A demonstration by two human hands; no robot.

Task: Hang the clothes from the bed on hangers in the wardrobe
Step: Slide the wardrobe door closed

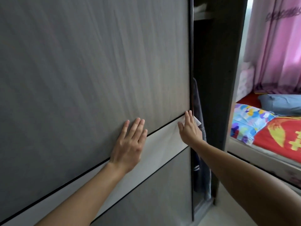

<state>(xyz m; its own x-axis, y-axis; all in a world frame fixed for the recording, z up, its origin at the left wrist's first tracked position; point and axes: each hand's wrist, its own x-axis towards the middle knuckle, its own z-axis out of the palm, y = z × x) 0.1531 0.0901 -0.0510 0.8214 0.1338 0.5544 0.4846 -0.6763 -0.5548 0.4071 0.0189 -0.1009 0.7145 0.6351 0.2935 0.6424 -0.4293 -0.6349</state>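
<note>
Pink curtains [276, 46] glow at 2 o'clock above the bed [276, 137], where a blue cloth [283, 103], possibly clothing, lies. Your left hand [128, 144] presses flat, fingers straight, on the wardrobe door [97, 62]. Your right hand [189, 129], equally flat, sits at its edge, likely to slide it.

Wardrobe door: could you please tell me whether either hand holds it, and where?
The left hand presses flat on the wardrobe door. The right hand lies at its right edge; whether fingers hook round it cannot be told.
</note>
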